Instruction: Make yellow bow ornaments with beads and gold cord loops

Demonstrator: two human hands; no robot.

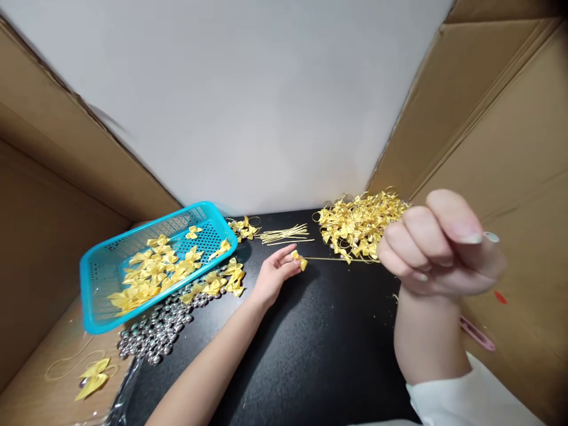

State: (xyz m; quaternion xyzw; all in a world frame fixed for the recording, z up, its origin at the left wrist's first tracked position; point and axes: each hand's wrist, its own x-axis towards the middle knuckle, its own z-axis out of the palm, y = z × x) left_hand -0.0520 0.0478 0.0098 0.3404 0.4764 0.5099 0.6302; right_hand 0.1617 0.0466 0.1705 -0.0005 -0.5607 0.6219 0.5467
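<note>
Over the middle of the black table, my left hand (276, 272) pinches a small yellow ribbon bow (302, 262) between thumb and fingers. A thin gold cord (337, 259) runs taut from the bow to the right. My right hand (437, 248), raised close to the camera, is closed with its fingers curled, and the cord's far end disappears behind it. Just beyond my left hand lies a bundle of gold cord lengths (286, 235). A heap of finished-looking yellow bows with cord loops (361, 222) sits behind my right hand.
At left, a turquoise basket (89, 290) holding loose yellow bows rests tilted beside many silver beads (157, 331). A single corded bow (94, 377) lies at front left. A pink tool (477, 333) lies at right. Cardboard walls (497, 106) flank the table (310, 355).
</note>
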